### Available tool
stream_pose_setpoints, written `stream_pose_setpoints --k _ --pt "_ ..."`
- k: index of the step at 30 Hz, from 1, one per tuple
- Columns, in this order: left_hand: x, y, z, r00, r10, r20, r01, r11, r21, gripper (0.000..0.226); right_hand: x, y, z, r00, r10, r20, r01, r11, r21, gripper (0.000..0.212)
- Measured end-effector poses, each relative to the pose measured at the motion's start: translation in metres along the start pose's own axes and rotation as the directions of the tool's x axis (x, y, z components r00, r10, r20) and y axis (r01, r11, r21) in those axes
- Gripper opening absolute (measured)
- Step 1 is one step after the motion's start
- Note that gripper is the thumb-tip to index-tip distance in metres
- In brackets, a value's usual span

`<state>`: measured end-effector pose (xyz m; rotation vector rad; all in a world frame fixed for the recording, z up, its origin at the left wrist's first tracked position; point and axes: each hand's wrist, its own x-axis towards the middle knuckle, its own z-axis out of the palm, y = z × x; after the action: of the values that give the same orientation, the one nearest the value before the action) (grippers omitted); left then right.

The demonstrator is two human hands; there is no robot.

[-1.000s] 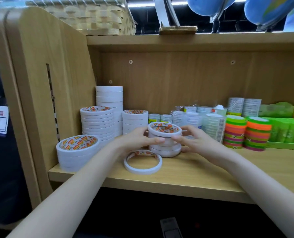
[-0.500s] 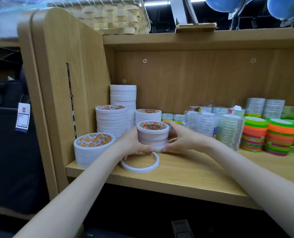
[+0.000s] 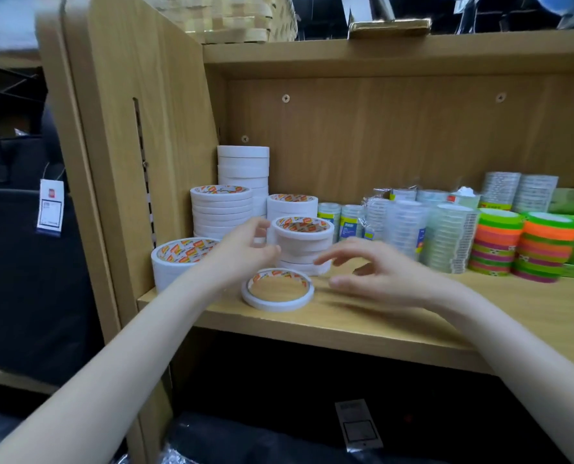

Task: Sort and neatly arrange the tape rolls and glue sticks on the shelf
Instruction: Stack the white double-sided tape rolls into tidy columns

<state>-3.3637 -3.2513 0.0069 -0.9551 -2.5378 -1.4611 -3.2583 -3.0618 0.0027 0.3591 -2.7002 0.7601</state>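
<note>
Tape is what you are handling: a single thin white double-sided tape roll with an orange-printed core [image 3: 277, 289] lies flat at the front of the light wooden shelf board [image 3: 396, 333], just in front of the short stack of wider white tape rolls [image 3: 303, 244]. Your left hand [image 3: 245, 254] hovers beside that stack with fingers loosely curled, holding nothing that I can see. Your right hand [image 3: 376, 271] is spread and relaxed just right of the stack, also empty. Judging by its look, the loose roll will be light and stiff, with a smooth outer wall that could slip. Pinch it across the rim, thumb inside the core and fingers outside, and lower it level onto the stack, which may slide if you nudge it.
</note>
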Motion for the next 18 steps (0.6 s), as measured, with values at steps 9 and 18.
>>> stream_pose_setpoints --k 9,18 --pt "-0.010 0.000 -0.012 0.999 -0.040 -0.013 0.039 0.997 -0.066 0.038 -0.011 -0.005 -0.012 0.972 0.069 0.224 -0.090 0.992 0.084 0.014" --pt "-0.003 -0.002 0.004 0.998 -0.035 -0.043 0.031 0.995 -0.090 0.047 0.022 -0.004 -0.043 0.971 0.097 -0.219 -0.005 0.922 0.387 0.013"
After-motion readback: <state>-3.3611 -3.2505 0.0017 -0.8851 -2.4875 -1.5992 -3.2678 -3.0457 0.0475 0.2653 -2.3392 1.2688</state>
